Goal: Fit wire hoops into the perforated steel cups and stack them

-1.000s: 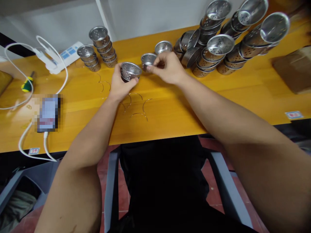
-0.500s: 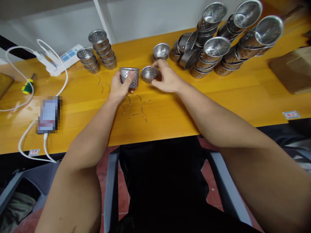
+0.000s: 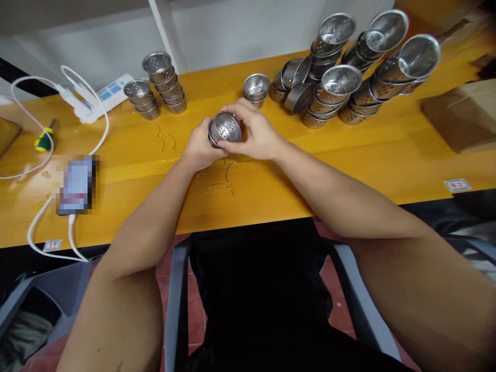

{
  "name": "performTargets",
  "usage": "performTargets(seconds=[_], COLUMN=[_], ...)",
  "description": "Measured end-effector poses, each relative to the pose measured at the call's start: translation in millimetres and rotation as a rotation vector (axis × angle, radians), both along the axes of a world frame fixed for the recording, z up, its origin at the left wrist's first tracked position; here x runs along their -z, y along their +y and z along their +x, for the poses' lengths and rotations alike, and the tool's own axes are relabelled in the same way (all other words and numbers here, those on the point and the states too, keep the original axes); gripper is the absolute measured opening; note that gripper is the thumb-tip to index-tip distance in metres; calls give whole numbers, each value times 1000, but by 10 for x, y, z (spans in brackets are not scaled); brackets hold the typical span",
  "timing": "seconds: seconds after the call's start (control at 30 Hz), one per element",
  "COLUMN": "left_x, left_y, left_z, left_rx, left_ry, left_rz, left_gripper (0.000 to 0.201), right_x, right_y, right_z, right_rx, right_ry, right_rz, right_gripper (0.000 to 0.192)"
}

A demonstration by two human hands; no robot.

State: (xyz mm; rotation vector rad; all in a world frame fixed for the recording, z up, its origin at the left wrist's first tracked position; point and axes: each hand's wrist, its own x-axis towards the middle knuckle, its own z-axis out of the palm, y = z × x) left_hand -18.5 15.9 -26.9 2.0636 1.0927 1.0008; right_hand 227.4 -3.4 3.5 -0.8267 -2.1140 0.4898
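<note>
The left hand (image 3: 201, 147) and the right hand (image 3: 258, 135) meet over the table (image 3: 349, 155), both closed around one perforated steel cup (image 3: 225, 129). The left hand's fingers wrap its far side; the right hand's thumb and fingers pinch its near rim, tilting the open mouth toward the camera. Whether a second cup sits nested inside it cannot be told.

Just below the hands, a few thin curved wire pieces (image 3: 220, 183) lie loose on the wood, none of them fitted to the held cup as far as can be seen. More of these wires (image 3: 165, 139) lie to the left of the left hand.

Just beyond the right hand stands a single cup (image 3: 256, 87). Further to the right of it sprawls a large heap of stacked cups (image 3: 349, 77), leaning in several columns. Beyond and left of the left hand stand two short, tidy stacks of cups (image 3: 157, 85).

Judging from this, the small stacks look like the handled share and the big heap like the share left, so the work seems to be in its early part.

Far left of the left hand are a white power strip (image 3: 103, 95) with cable, a screwdriver (image 3: 43, 138) and a phone (image 3: 75, 183). A cardboard box (image 3: 461, 113) sits far right of the right hand.
</note>
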Motion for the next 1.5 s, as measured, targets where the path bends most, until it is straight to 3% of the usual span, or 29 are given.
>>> performTargets(seconds=[0.1,0.27,0.37,0.5,0.7,0.8,0.87,0.93,1.03,1.1,1.2,1.33,1.5], left_x=[51,245,384,504,560,598,624,641,642,633,625,626,535], left_y=[76,312,477,637,760,811,837,850,843,832,822,809,706], left_z=[-20,-159,-235,-294,-372,-393,-391,-379,-358,-347,-339,-331,-283], left_rx=[-30,-137,-236,-280,-185,-176,-162,-145,-134,-132,-130,-116,-122], left_ry=[-32,-167,-243,-281,-310,-310,-308,-304,-297,-290,-276,-267,-269], left_rz=[42,136,135,106,113,118,122,136,159,164,174,180,133], left_gripper=[101,106,108,102,98,96,96,97,99,98,98,102,108], right_x=[-145,-463,-534,-489,-418,-509,-585,-620,-576,-534,-560,-734,-867], right_y=[-24,-49,-14,17,36,-29,-103,-179,-275,-335,-437,-594,-714], right_z=[139,509,688,712,683,653,575,453,237,106,-28,-88,-103], right_rx=[61,393,455,480,478,482,429,238,-162,-271,-163,-3,55], right_ry=[-83,-357,-555,-678,-653,-641,-587,-542,-607,-707,-854,-1051,-1228], right_rz=[13,36,-89,-305,-261,-134,-77,-102,-236,-272,-250,-322,-341], right_gripper=[94,84,80,71,64,66,56,42,25,16,15,18,18])
